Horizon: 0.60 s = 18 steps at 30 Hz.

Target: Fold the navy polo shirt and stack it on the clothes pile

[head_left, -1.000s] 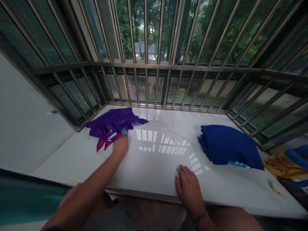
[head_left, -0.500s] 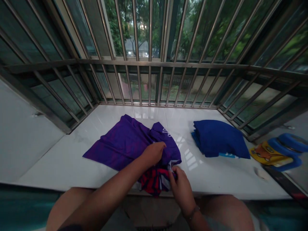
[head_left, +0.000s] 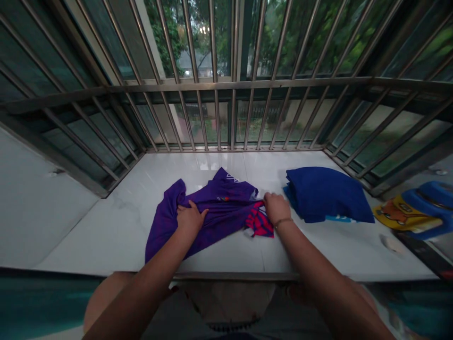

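A purple shirt [head_left: 226,208] with white marks and a small coloured logo lies crumpled across the white sill. At its right end shows a pink-red and dark patterned part [head_left: 260,220]. My left hand [head_left: 191,219] rests on the shirt's left half, fingers spread over the cloth. At the other end my right hand [head_left: 278,208] is closed on the edge of the shirt beside the patterned part; its fingertips are partly hidden. To the right of that hand lies a folded dark blue garment [head_left: 325,196], apart from the shirt.
Metal window bars [head_left: 226,86] close off the back and both sides of the white sill [head_left: 120,222]. A blue and yellow container [head_left: 414,210] stands at the far right, near a dark flat object [head_left: 421,252]. My legs are below the front edge.
My left hand has moved left and opened on the cloth. My right hand has moved up and right, drawing the shirt's end and patterned part along. The shirt now lies more stretched sideways.
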Each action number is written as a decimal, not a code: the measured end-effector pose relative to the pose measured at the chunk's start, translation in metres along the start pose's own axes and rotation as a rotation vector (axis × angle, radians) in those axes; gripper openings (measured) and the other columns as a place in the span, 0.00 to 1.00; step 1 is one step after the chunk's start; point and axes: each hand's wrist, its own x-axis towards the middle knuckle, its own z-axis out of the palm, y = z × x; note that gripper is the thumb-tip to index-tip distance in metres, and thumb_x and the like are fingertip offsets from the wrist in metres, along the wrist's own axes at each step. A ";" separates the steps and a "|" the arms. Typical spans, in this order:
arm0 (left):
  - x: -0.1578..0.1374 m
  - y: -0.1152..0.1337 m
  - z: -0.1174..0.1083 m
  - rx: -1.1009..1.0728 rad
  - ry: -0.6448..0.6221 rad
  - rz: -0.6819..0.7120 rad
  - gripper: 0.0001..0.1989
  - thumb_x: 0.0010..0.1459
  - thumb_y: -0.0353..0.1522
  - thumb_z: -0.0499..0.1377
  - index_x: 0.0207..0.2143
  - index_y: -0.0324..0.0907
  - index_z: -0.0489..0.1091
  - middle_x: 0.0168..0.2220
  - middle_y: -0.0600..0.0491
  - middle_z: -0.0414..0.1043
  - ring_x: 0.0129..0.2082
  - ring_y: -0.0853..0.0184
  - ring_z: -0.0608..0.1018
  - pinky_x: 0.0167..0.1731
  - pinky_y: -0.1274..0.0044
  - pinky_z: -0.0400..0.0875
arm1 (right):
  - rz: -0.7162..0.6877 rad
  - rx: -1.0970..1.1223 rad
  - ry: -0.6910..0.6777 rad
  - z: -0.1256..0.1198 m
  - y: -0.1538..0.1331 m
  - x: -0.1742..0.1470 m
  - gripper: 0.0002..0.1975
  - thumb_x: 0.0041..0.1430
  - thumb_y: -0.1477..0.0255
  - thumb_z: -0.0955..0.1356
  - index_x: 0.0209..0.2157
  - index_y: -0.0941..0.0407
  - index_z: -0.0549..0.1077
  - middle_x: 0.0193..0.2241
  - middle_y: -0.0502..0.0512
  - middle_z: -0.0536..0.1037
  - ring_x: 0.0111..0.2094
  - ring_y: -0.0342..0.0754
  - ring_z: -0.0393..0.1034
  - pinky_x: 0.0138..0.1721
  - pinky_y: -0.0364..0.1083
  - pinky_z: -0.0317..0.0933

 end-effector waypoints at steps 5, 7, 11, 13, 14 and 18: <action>-0.079 0.008 -0.027 -0.104 -0.228 0.392 0.39 0.77 0.53 0.50 0.66 0.27 0.74 0.52 0.25 0.83 0.54 0.38 0.85 0.53 0.56 0.80 | -0.039 0.042 0.158 -0.025 -0.062 0.010 0.15 0.80 0.69 0.63 0.60 0.58 0.74 0.60 0.70 0.75 0.60 0.62 0.68 0.57 0.56 0.63; -0.092 0.006 -0.035 -0.221 -0.227 0.630 0.33 0.79 0.51 0.46 0.63 0.39 0.78 0.52 0.35 0.85 0.53 0.44 0.87 0.53 0.60 0.80 | -0.139 0.053 0.129 -0.018 -0.087 -0.020 0.12 0.80 0.67 0.63 0.53 0.56 0.77 0.52 0.65 0.79 0.53 0.59 0.72 0.54 0.54 0.66; -0.075 0.005 -0.028 -0.351 -0.114 0.660 0.24 0.81 0.39 0.45 0.63 0.44 0.77 0.56 0.42 0.84 0.55 0.55 0.86 0.57 0.65 0.79 | -0.282 0.081 0.002 0.028 -0.107 -0.093 0.15 0.77 0.68 0.66 0.59 0.55 0.78 0.58 0.67 0.80 0.58 0.62 0.73 0.59 0.57 0.67; -0.055 0.005 -0.013 -0.317 -0.003 0.615 0.22 0.80 0.33 0.47 0.65 0.40 0.76 0.65 0.39 0.78 0.64 0.54 0.81 0.65 0.64 0.74 | -0.284 0.087 -0.044 0.055 -0.100 -0.114 0.23 0.76 0.67 0.68 0.69 0.54 0.73 0.69 0.67 0.74 0.69 0.65 0.67 0.68 0.63 0.62; -0.047 0.005 -0.005 -0.281 0.044 0.604 0.22 0.79 0.33 0.49 0.67 0.39 0.74 0.71 0.38 0.72 0.70 0.52 0.76 0.70 0.61 0.70 | -0.291 0.090 -0.058 0.065 -0.094 -0.120 0.26 0.76 0.66 0.68 0.72 0.53 0.71 0.73 0.65 0.70 0.73 0.65 0.62 0.72 0.65 0.58; -0.037 -0.003 0.024 -0.100 0.137 0.548 0.28 0.78 0.38 0.56 0.76 0.43 0.66 0.79 0.38 0.59 0.77 0.44 0.66 0.74 0.51 0.63 | -0.358 0.090 -0.058 0.083 -0.060 -0.124 0.29 0.78 0.66 0.65 0.76 0.46 0.67 0.79 0.56 0.61 0.78 0.62 0.55 0.76 0.66 0.51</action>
